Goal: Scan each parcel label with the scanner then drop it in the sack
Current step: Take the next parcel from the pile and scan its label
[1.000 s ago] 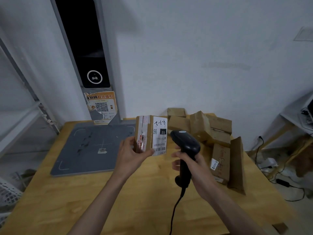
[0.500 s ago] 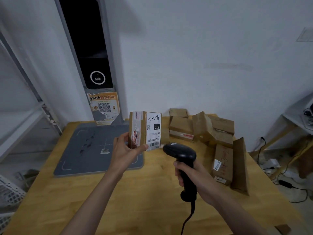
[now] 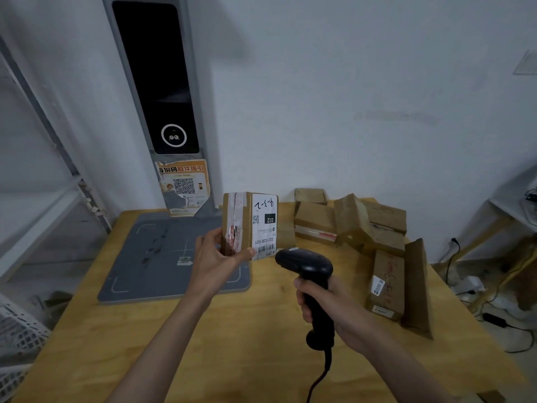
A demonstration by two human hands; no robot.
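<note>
My left hand (image 3: 213,258) holds a small brown cardboard parcel (image 3: 242,222) upright above the wooden table (image 3: 232,344). Its white label (image 3: 263,225), with a barcode at the bottom, faces right. My right hand (image 3: 325,301) grips the handle of a black corded scanner (image 3: 305,264). The scanner's head sits just below and right of the label, close to the barcode. No sack is clearly in view.
A pile of several brown parcels (image 3: 363,225) lies at the table's back right, with two standing at the right edge (image 3: 388,283). A grey mat (image 3: 162,257) covers the left of the table under a tall black-screened kiosk (image 3: 157,82). White mesh baskets (image 3: 20,338) sit lower left.
The parcel has moved left and a little up with my left hand. The scanner has dropped lower and now sits just under the label's barcode.
</note>
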